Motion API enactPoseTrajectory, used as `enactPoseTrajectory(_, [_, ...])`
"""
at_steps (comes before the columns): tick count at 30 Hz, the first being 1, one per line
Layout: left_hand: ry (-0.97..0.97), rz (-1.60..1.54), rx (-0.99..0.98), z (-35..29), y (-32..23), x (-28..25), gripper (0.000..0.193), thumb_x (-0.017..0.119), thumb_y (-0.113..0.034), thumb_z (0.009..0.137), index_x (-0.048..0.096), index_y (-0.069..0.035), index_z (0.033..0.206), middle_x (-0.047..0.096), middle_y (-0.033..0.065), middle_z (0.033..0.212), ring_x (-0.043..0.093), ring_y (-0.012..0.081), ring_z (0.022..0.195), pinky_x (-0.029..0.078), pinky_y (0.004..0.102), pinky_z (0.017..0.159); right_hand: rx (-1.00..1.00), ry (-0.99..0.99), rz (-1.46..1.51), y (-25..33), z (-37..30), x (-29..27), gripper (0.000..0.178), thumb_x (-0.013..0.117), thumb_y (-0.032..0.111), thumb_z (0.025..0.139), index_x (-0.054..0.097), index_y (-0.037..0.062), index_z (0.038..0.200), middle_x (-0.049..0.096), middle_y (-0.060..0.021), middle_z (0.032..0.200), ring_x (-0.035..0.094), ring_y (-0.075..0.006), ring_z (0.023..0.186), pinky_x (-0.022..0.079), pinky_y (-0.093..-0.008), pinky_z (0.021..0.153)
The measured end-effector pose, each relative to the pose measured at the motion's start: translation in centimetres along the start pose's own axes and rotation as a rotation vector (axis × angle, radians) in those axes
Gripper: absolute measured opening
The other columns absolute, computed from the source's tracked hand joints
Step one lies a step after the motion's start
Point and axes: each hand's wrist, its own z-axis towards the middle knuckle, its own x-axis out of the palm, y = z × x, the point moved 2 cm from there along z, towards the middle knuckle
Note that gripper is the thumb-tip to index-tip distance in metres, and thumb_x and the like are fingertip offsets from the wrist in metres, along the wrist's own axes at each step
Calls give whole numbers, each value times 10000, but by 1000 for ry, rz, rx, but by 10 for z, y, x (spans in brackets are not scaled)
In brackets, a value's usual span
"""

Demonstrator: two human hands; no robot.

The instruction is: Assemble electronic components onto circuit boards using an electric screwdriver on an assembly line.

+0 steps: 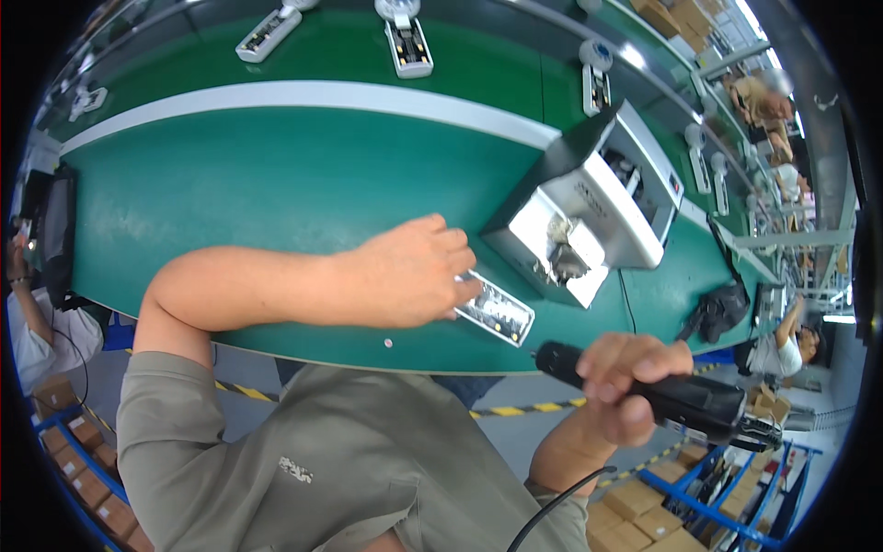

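Note:
My left hand grips one end of a white, elongated device housing at the front of the green bench. The housing's opened side faces up and shows parts inside; its other end is hidden under my fingers. In my right hand is a black electric screwdriver, its fingers wrapped round the body. The tool lies nearly level, its tip pointing left, just beyond the bench edge and close to the housing's near end but apart from it. A black cable runs below my right forearm.
A metal screw feeder box stands on the bench right of the housing. A small round piece lies near the front edge. Beyond a white rail, several similar devices rest on a green belt. A black bag lies at right.

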Motion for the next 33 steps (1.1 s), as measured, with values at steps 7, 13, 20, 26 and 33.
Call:
enactPoseTrajectory(7, [382, -14, -270, -12, 50, -68, 372, 701, -221, 743, 607, -86, 1076, 622, 51, 931, 574, 231, 883, 415, 365, 847, -118, -233, -116, 0, -6, -47, 296, 680, 159, 809, 506, 58, 1026, 556, -55, 623, 521, -144, 522, 466, -272, 549])
enactPoseTrajectory(13, [48, 260, -387, 37, 152, -76, 411, 715, -201, 746, 605, -79, 1123, 636, 60, 1007, 577, 252, 914, 393, 385, 916, -85, -266, -150, -22, -10, -66, 261, 651, 139, 816, 500, 51, 1010, 541, -48, 628, 504, -140, 509, 453, -265, 531])
enactPoseTrajectory(20, [207, 405, -623, 115, 194, -34, 397, 671, -241, 806, 589, -89, 1163, 606, 70, 1150, 547, 240, 1062, 369, 402, 958, -109, -325, -112, -22, -17, -70, 279, 670, 108, 780, 492, 44, 985, 555, -70, 622, 511, -159, 500, 465, -277, 533])
enactPoseTrajectory(26, [-291, 570, -271, 177, 203, 6, 384, 578, -238, 845, 549, -113, 1208, 531, 46, 1270, 514, 237, 1127, 357, 431, 973, -121, -305, -131, -29, -15, -67, 257, 671, 135, 813, 496, 51, 981, 538, -59, 605, 503, -155, 493, 446, -271, 509])
enactPoseTrajectory(33, [-342, 722, -87, 214, 235, 28, 317, 527, -207, 850, 540, -116, 1154, 539, 33, 1249, 513, 230, 1128, 322, 466, 1017, -127, -270, -174, -31, -16, -63, 273, 676, 131, 807, 490, 43, 986, 543, -67, 604, 507, -161, 493, 447, -275, 513])
